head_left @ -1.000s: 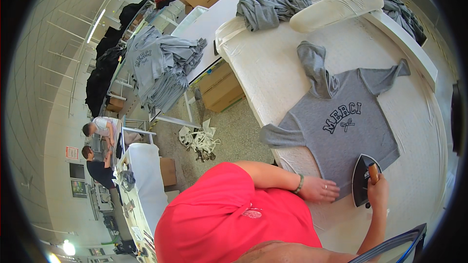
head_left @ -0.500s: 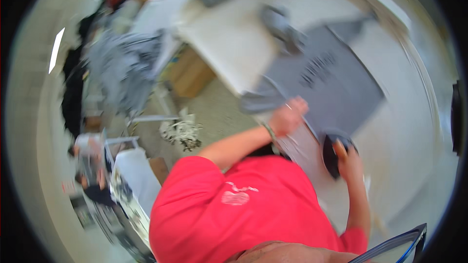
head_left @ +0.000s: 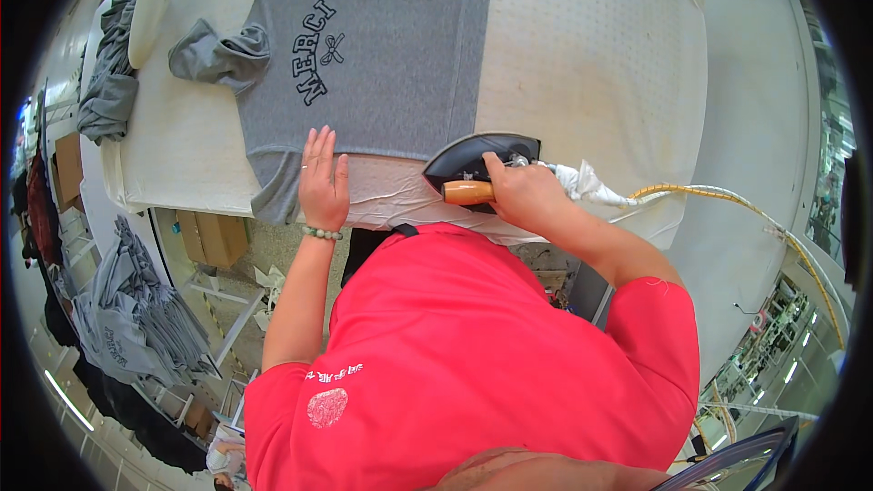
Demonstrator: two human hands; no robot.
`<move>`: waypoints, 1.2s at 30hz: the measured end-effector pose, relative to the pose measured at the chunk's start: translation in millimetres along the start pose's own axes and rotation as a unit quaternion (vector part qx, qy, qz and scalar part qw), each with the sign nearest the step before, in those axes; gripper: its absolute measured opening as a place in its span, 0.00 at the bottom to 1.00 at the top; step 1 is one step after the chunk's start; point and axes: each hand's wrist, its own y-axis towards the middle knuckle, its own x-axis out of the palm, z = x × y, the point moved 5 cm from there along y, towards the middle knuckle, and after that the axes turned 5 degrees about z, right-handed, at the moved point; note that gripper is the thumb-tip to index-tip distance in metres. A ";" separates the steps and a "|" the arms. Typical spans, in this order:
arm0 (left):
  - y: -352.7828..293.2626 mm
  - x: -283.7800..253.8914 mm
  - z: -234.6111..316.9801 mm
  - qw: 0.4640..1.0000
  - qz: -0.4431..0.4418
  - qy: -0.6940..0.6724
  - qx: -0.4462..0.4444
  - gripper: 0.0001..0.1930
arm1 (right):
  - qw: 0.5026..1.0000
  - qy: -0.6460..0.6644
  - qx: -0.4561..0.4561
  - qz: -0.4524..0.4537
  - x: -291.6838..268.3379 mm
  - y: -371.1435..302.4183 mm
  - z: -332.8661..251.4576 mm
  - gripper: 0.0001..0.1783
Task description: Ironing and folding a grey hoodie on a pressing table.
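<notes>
Pressing is in hand. The grey sweatshirt (head_left: 382, 55) lies flat on the padded tabletop (head_left: 591, 64), hem towards you, one sleeve bunched at ten o'clock. Your left hand (head_left: 323, 184) rests open and flat on the hem, grasping nothing. Your right hand (head_left: 523, 193) has its grip clenched round the iron's (head_left: 477, 162) wooden handle, at three o'clock of the left. Next, judged: run the iron over the hem, fingers kept clear.
</notes>
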 end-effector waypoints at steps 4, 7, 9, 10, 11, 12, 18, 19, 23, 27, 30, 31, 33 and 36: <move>14.6 6.6 4.3 1.000 -0.009 0.008 0.000 0.22 | 1.000 -0.022 -0.002 -0.016 -12.9 47.7 12.3 0.26; 21.7 11.4 3.9 1.000 -0.014 0.021 0.002 0.23 | 0.997 -0.051 0.009 0.055 -40.7 102.4 40.3 0.22; 25.2 13.9 -2.7 0.999 -0.019 0.046 0.013 0.24 | 0.991 -0.049 0.062 0.107 -67.6 144.5 66.9 0.20; 27.6 13.7 -9.2 0.999 -0.010 0.044 0.003 0.24 | 0.985 -0.041 0.101 0.134 -84.3 164.6 81.0 0.19; 29.6 10.2 -20.2 0.996 0.002 0.091 -0.006 0.25 | 0.981 -0.020 0.134 0.139 -101.9 182.9 97.7 0.16; 31.8 4.5 -31.8 0.990 0.013 0.139 -0.016 0.25 | 0.978 0.012 0.130 0.165 -122.1 200.6 111.0 0.15; 28.1 -58.6 -127.2 0.928 0.135 0.211 -0.276 0.26 | 0.929 0.104 0.323 0.147 -168.5 225.4 202.5 0.19; 19.2 -66.2 -144.5 0.907 0.118 0.159 -0.372 0.25 | 0.922 0.113 0.343 0.137 -161.0 212.3 210.3 0.19; -3.2 -70.9 -174.1 0.876 0.064 0.085 -0.470 0.24 | 0.929 0.095 0.327 0.144 -115.3 131.2 212.0 0.18; -0.6 -54.6 -187.5 0.888 0.082 0.103 -0.440 0.24 | 0.941 -0.044 0.249 0.225 -90.1 60.9 182.4 0.19; 16.0 -50.5 -186.7 0.911 0.080 0.130 -0.383 0.23 | 0.894 0.130 0.418 0.097 -82.3 35.7 177.9 0.23; 18.2 -56.4 -181.8 0.911 0.106 0.129 -0.378 0.23 | 0.894 0.110 0.423 0.097 -91.1 35.7 169.6 0.23; 9.7 -65.5 -170.8 0.880 0.131 -0.057 -0.452 0.22 | 0.939 -0.010 0.293 0.182 -122.8 53.3 138.8 0.24; -27.4 -88.0 -121.8 0.825 0.173 -0.250 -0.476 0.19 | 0.950 -0.064 0.132 0.275 -150.2 88.1 82.9 0.26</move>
